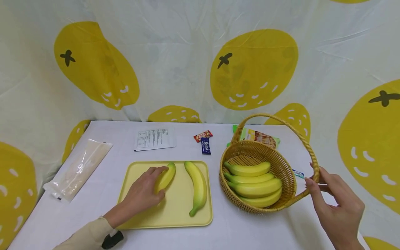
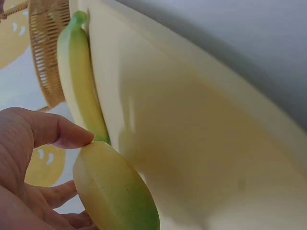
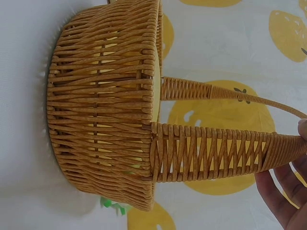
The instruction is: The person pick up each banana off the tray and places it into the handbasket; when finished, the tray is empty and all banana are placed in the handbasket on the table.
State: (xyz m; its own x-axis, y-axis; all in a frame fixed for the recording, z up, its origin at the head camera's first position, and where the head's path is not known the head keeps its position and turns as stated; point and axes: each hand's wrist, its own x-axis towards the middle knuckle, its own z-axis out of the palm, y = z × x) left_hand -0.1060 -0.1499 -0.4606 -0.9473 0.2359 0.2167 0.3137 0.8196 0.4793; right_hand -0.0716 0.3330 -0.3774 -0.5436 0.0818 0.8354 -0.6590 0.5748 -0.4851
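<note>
On the yellow tray (image 1: pixel 176 215), my left hand (image 1: pixel 144 190) grips a banana (image 1: pixel 168 176) between thumb and fingers. The left wrist view shows this banana (image 2: pixel 115 187) close up, its green end pointing down and away from the thumb. A second banana (image 1: pixel 197 189) lies along the tray's right side. My right hand (image 1: pixel 339 205) pinches the handle (image 1: pixel 315 166) of the wicker basket (image 1: pixel 226 187) at its right side. Several bananas (image 1: pixel 254 187) lie inside the basket, which leans toward me in the head view. The right wrist view has fingers (image 3: pixel 283 191) curled at the handle.
A clear plastic pack (image 1: pixel 81 170) lies at the far left, and a white printed packet (image 1: pixel 155 139) behind the tray. Red (image 1: pixel 203 135) and blue (image 1: pixel 206 146) small wrappers sit mid-table. Behind the basket is a green food pack (image 1: pixel 262 138); a small blue-white packet (image 1: pixel 298 173) lies beside it.
</note>
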